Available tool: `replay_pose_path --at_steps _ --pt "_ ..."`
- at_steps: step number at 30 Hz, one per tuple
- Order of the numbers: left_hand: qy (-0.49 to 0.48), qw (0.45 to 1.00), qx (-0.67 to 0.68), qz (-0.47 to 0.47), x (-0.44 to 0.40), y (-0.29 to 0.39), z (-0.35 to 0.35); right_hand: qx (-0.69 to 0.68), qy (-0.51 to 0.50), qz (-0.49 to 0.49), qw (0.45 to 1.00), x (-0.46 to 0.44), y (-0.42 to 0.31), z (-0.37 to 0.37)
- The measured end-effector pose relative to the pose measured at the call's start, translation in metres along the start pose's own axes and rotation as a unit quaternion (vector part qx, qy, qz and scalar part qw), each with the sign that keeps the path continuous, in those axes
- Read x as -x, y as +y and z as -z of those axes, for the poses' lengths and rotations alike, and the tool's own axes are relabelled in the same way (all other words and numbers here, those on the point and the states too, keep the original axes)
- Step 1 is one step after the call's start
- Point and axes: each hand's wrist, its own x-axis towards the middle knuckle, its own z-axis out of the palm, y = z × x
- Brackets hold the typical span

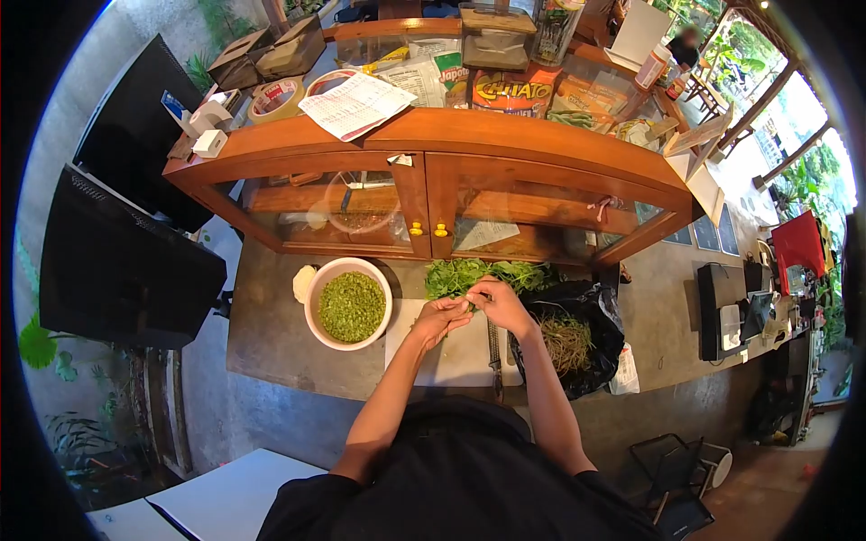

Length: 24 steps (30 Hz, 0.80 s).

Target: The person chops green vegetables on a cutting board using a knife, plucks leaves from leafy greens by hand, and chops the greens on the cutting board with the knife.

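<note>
My left hand (pixel 439 321) and my right hand (pixel 498 303) meet over a white cutting board (pixel 415 368). Both have their fingers closed on green herb sprigs between them. Just behind lies a pile of leafy green herbs (pixel 451 278). A knife (pixel 494 356) rests on the board, between my forearms. To the left, a white bowl (pixel 311 311) holds finely chopped greens (pixel 352 307). Right of my right hand, an open black plastic bag (pixel 610 320) contains stems and roots (pixel 564 345).
A wooden cabinet (pixel 415 135) with glass doors stands behind the herbs, with papers (pixel 357 105), tape (pixel 276 99) and food packets (pixel 513 93) on top. Black speakers or screens (pixel 126 261) are at the left. A folding chair (pixel 667 478) is at the lower right; a person (pixel 686 47) is far off.
</note>
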Motion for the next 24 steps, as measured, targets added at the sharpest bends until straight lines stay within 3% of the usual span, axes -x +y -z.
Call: replay_pose_path --at_steps 11,14,16,24 --pt "0.019 0.996 -0.074 -0.054 0.013 0.014 -0.019 -0.023 0.041 -0.031 0.998 0.005 0.009 -0.009" --pt "0.041 0.994 -0.060 -0.083 0.005 0.006 -0.010 -0.113 0.046 -0.094 0.988 0.011 0.000 -0.013" --pt "0.066 0.992 -0.041 -0.095 0.005 0.005 -0.010 -0.229 0.111 -0.129 0.958 0.015 -0.002 -0.018" --pt "0.091 0.988 -0.018 -0.123 0.018 -0.001 -0.011 -0.241 0.087 -0.151 0.955 0.034 -0.007 -0.041"
